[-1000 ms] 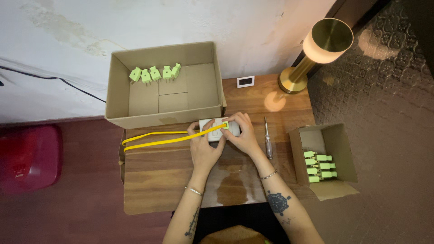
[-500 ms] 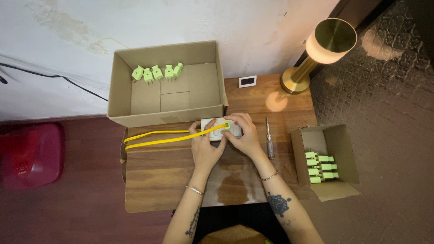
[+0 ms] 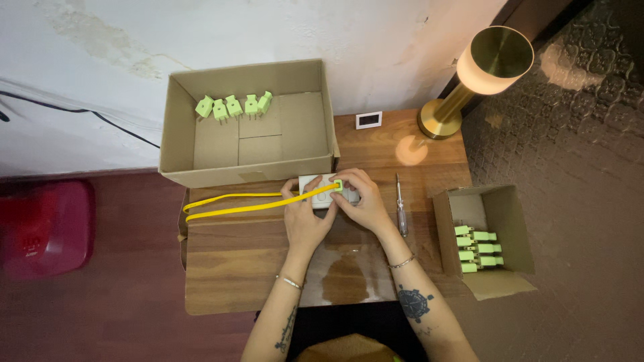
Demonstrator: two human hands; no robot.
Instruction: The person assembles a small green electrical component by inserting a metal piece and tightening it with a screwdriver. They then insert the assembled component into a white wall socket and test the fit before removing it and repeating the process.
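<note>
Green plug [image 3: 337, 186], apparently pinched by the right hand [image 3: 362, 204], meets the white socket block [image 3: 322, 193] steadied under the left hand [image 3: 303, 218], yellow cable [image 3: 248, 204] trailing leftward from the block.

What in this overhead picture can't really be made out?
Head view only:
- White block: mostly covered by left hand and right hand.
- Green plug: its prongs, hidden against the block.
- Small white display: too small to read.
- Screwdriver tip: too small to tell.
</note>
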